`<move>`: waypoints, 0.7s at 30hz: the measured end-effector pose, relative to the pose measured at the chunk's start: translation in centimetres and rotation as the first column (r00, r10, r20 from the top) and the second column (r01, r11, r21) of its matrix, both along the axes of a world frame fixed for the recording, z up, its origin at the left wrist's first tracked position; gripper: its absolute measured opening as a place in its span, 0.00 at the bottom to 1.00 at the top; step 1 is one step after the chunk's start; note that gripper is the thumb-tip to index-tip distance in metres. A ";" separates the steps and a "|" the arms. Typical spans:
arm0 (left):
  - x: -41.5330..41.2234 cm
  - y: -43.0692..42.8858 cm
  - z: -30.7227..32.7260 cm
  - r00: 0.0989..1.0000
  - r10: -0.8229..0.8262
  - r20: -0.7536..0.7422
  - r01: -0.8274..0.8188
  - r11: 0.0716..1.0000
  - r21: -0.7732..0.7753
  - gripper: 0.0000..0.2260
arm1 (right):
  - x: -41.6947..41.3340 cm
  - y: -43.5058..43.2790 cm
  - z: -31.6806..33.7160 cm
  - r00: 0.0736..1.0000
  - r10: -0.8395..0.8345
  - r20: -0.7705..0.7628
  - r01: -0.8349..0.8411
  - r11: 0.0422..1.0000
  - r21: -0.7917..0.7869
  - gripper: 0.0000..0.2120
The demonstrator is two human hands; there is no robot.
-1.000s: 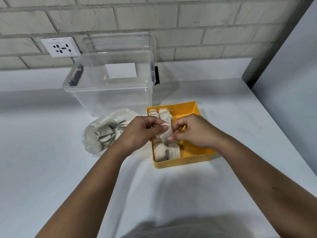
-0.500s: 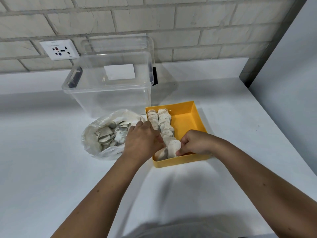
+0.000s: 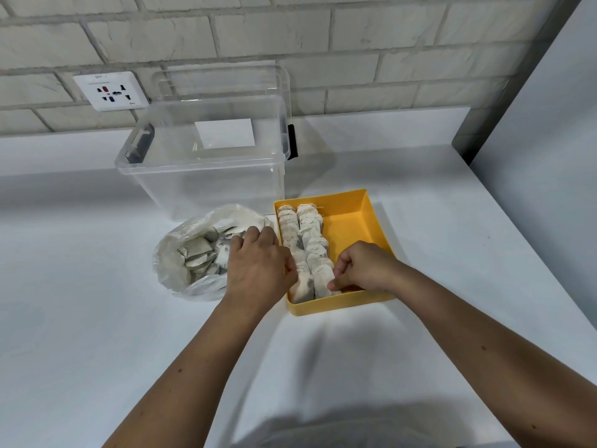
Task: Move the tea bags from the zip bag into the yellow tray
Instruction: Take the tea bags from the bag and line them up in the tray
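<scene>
A pale brick wall (image 3: 290,30) with grey mortar lines runs across the back. A white socket plate (image 3: 109,91) is set into it at the left. Below it a white counter (image 3: 420,176) spreads out, smooth and evenly lit, with soft shadows. A plain white panel (image 3: 555,130) rises at the right, its dark edge meeting the wall in the corner.

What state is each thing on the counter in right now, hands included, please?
Zip bag: open, tea bags still inside.
Yellow tray: two rows of tea bags along its left side, right side bare.
Clear bin: lid off, leaning behind it.
Left hand: at the bag's mouth.
Right hand: pinching the nearest tea bag.
</scene>
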State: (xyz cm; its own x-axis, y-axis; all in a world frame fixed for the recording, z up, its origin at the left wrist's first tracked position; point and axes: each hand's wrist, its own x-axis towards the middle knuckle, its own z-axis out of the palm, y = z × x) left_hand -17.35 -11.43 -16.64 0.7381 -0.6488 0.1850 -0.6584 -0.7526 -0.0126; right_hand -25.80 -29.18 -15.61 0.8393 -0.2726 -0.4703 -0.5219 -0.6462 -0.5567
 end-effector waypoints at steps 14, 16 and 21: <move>0.0 0.3 0.1 0.998 -0.059 -0.010 0.058 0.994 -0.094 0.09 | -0.1 -0.1 0.2 0.999 -0.032 0.026 0.033 0.998 -0.046 0.11; 0.2 0.8 0.7 0.996 -0.061 -0.068 0.046 0.979 -0.199 0.08 | -0.1 0.0 0.7 0.997 -0.044 0.069 0.049 0.997 -0.060 0.14; 2.0 4.8 3.9 0.958 -0.048 -0.283 -0.112 0.846 -0.521 0.02 | 0.0 0.5 2.1 0.975 -0.061 0.212 0.076 0.995 -0.062 0.14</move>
